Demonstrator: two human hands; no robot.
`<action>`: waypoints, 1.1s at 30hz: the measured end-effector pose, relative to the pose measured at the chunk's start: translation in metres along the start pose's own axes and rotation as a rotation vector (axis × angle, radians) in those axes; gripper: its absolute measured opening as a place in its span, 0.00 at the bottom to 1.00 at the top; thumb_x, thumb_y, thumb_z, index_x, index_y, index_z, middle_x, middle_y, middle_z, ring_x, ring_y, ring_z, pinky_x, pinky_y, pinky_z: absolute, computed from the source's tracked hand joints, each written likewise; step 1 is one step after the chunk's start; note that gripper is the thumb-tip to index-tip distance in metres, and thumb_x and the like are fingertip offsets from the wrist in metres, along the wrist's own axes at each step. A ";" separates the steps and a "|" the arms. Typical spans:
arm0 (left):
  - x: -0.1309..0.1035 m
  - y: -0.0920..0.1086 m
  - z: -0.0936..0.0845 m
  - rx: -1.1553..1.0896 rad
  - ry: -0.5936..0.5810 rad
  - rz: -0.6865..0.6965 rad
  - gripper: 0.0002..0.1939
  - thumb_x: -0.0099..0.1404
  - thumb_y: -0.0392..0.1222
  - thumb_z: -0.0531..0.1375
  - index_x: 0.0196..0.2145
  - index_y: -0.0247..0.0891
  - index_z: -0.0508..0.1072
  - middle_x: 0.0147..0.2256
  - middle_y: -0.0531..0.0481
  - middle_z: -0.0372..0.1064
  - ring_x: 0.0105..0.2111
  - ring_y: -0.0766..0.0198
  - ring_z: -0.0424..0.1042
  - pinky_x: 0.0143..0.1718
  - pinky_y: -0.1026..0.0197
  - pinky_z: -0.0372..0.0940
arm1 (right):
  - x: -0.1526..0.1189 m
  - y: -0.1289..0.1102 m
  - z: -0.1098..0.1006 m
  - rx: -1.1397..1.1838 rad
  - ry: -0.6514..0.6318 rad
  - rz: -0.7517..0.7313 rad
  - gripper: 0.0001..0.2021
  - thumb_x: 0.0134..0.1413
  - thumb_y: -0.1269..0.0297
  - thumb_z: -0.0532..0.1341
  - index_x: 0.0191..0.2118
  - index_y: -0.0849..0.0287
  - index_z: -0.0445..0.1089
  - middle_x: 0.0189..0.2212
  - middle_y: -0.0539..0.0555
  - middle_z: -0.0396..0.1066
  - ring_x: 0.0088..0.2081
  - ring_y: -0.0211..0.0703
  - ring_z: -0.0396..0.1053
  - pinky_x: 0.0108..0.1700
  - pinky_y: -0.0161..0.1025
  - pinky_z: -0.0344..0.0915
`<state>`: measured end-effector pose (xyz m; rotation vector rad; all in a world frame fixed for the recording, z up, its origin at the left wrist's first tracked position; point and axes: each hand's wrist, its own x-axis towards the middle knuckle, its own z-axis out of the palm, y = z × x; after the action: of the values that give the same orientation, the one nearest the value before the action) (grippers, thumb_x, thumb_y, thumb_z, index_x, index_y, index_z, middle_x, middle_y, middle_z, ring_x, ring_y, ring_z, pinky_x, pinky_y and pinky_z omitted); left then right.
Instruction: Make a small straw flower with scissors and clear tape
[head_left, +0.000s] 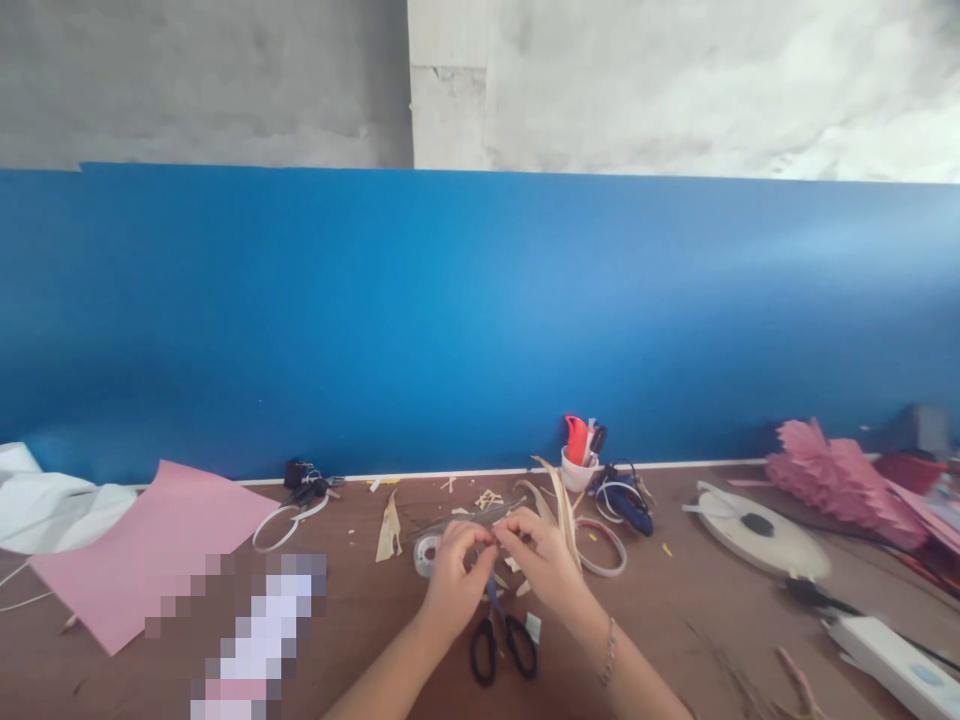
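Note:
Just above the brown table, my left hand [455,572] and my right hand [541,562] meet fingertip to fingertip. Both are closed in a pinch; whatever is between the fingers is too small to make out. Below them lies a pair of scissors [484,662] with black handles, its blades partly hidden behind the hands. A clear roll of tape [424,556] sits against my left hand. Pale dried husk strips [564,512] rise behind my right hand, and another husk piece [389,530] lies to the left.
Behind stand a white cup [577,472] of pens and a blue partition [480,320]. Pink paper [161,540] and keys [307,487] lie left. Rightward are a ring-shaped band [616,568], a dark blue bundle [628,508], an oval cream board [765,540], pleated pink paper [844,485] and a power strip [892,660].

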<state>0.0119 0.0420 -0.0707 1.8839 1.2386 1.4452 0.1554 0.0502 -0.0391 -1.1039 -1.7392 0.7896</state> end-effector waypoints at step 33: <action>-0.001 0.001 0.002 -0.007 0.002 -0.012 0.11 0.62 0.40 0.55 0.23 0.39 0.71 0.27 0.49 0.71 0.32 0.60 0.67 0.36 0.59 0.61 | -0.005 -0.006 0.008 0.010 0.052 -0.004 0.12 0.56 0.59 0.54 0.25 0.58 0.66 0.26 0.51 0.65 0.31 0.41 0.66 0.34 0.36 0.62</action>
<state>0.0141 0.0412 -0.0709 1.8683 1.2424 1.4433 0.1471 0.0430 -0.0387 -1.1039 -1.6920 0.7599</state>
